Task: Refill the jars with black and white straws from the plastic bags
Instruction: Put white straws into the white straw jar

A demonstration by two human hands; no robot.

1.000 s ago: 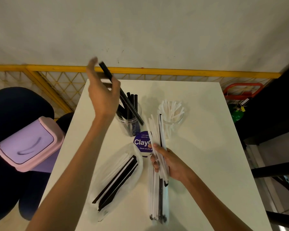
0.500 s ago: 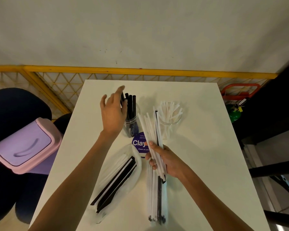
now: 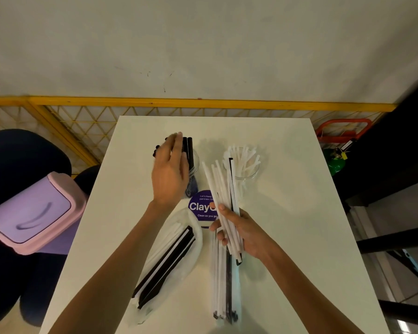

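Now: left hand (image 3: 170, 174) is raised over the far-left part of the white table (image 3: 287, 213), fingers straight and together, holding nothing. It is motion-blurred and covers most of the glass jar of black straws (image 3: 195, 165). Whether the fingers touch the black straws (image 3: 190, 150) cannot be told.

Right hand (image 3: 241, 233) is near centre, fingers and thumb curled round a bundle of straws (image 3: 217, 179). The bundle is mostly white, with one black straw on its right side. It fans out towards the far side, its tips reaching in front of the jar of white straws (image 3: 249, 172).

The two jars stand upright side by side on the far half of the table, black on the left, white on the right, apart from each other.

Two clear plastic bags lie flat on the near half. The left bag (image 3: 197, 235) lies diagonally and holds black straws with some white ones. The right bag (image 3: 223, 324) lies lengthwise below the right hand and holds mostly white straws with a few black.

A round purple sticker (image 3: 200, 207) sits between the jars and the bags, partly covered by the right hand's thumb.

A bin with a lilac swing lid (image 3: 32, 210) stands left of the table. A yellow mesh railing (image 3: 82, 102) runs behind.
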